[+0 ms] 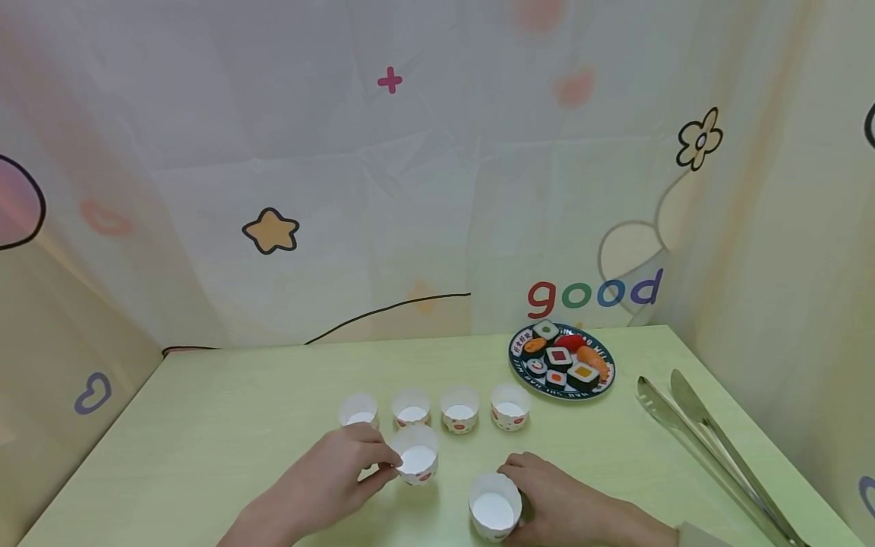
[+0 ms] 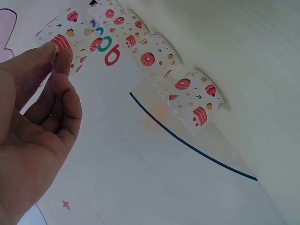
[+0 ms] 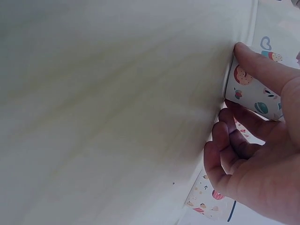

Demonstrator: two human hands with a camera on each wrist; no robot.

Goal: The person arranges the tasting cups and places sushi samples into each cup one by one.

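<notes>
Pinched between thumb and fingertips of the left hand [image 1: 335,475] is a white paper cup [image 1: 417,456] with red print, held just in front of a row of similar cups [image 1: 459,411]. The left wrist view shows this hand [image 2: 42,112] gripping the cup [image 2: 70,40] by its edge. To the right and nearer, the right hand [image 1: 560,497] has thumb and fingers round another paper cup [image 1: 494,507]. In the right wrist view that hand [image 3: 262,150] holds the printed cup [image 3: 253,89] low, close to the table surface.
Several cups stand in a row across the table [image 1: 239,425]. A round plate with sushi pieces [image 1: 562,361] lies at the back right. Metal tongs [image 1: 724,456] lie along the right side. A patterned curtain [image 1: 328,152] hangs behind.
</notes>
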